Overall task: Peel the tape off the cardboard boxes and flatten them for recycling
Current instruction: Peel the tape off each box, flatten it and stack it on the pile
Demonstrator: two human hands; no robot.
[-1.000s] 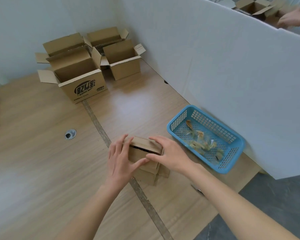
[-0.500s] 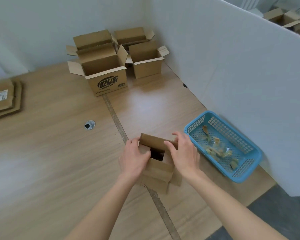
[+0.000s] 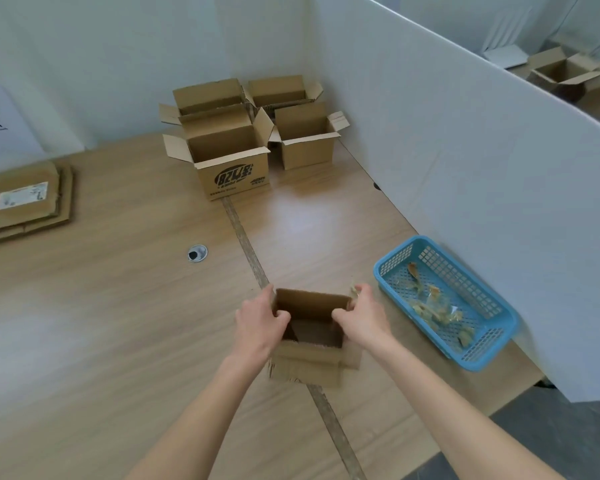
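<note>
Box [image 3: 310,336] of plain brown corrugated cardboard, open at the top, stands on the wooden bench [image 3: 101,323] over the dark seam strip [image 3: 246,247]. We see the left hand [image 3: 258,323] gripping its left wall, thumb curled inside the opening. The right hand [image 3: 362,322] grips the right wall likewise; its fingers [image 3: 361,292] also pinch a crinkled scrap of tape [image 3: 354,291] at the far corner. A front flap hangs down, its edge ragged.

Right of the box, near but apart, sits a blue plastic lattice basket [image 3: 492,351] holding crumpled translucent tape. At the far end we note four open boxes [image 3: 253,136] clustered together, the nearest printed in black. Flattened cardboard sheets [image 3: 25,202], one bearing a white label, lie stacked at the left edge. A round metal grommet [image 3: 197,253] interrupts the smooth woodgrain.
</note>
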